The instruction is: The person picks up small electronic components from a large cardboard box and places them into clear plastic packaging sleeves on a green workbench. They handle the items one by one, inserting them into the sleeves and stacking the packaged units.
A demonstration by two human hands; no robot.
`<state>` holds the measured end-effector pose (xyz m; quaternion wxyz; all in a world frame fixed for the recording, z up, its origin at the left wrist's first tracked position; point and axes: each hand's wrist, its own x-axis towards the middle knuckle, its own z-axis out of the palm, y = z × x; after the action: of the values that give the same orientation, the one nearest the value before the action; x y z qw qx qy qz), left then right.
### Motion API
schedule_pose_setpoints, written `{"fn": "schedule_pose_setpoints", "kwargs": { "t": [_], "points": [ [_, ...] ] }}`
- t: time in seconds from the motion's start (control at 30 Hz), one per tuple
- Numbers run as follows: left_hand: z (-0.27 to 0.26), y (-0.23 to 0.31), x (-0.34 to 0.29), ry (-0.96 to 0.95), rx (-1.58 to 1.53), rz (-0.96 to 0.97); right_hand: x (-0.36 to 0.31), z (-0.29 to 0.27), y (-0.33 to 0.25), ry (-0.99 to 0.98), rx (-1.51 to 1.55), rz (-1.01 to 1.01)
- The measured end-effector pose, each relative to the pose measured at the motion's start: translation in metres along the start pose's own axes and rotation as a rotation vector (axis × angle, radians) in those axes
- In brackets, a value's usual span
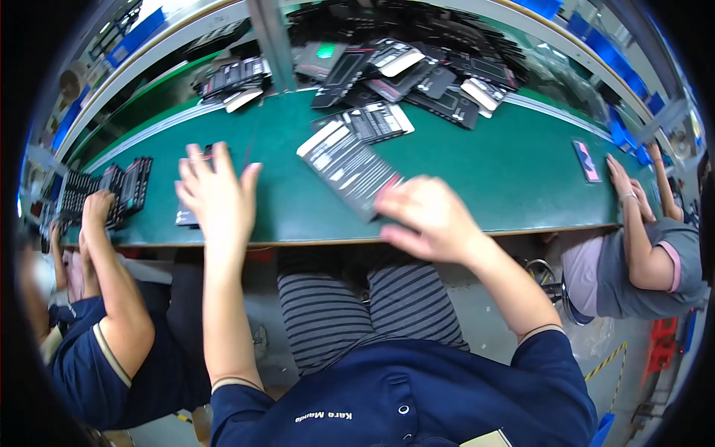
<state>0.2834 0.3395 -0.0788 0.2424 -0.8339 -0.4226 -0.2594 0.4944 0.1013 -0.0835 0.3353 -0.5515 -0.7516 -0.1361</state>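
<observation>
My right hand (432, 216) pinches the lower right corner of a flat black cardboard box (346, 167), its printed face up and a white strip at its far end. The box slants over the green tabletop (283, 201), and I cannot tell whether it touches. Over to the left, my left hand (220, 190) has its fingers spread, smeared a little by motion. Beneath and beside that hand lies another black box (185, 214), mostly covered by it. Just beyond the held box rests a further flat black box (376, 123).
A loose heap of black boxes (439, 82) spreads along the table's far side, with a smaller pile (234, 78) left of the metal post (269, 45). At left, a co-worker's hand (98, 207) touches stacked boxes (130, 186). A purple-pink package (587, 161) lies near another co-worker's hands (620, 179).
</observation>
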Motion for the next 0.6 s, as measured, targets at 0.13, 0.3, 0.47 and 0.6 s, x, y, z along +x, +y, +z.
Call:
{"fn": "schedule_pose_setpoints", "kwargs": {
  "t": [0.13,0.3,0.47,0.6],
  "points": [
    [-0.057,0.086,-0.032,-0.168,-0.581,0.195,-0.029,-0.015,0.005,0.131,0.214,0.306],
    [-0.076,0.085,-0.048,-0.411,-0.713,0.505,-0.112,-0.085,0.109,0.289,-0.443,0.732],
    [-0.090,0.080,-0.051,-0.391,-0.741,0.332,-0.183,-0.141,0.159,0.259,-0.981,0.998],
    [-0.081,0.094,-0.061,-0.381,-0.573,0.123,-0.198,-0.161,0.180,0.114,-1.287,1.200]
  ]
}}
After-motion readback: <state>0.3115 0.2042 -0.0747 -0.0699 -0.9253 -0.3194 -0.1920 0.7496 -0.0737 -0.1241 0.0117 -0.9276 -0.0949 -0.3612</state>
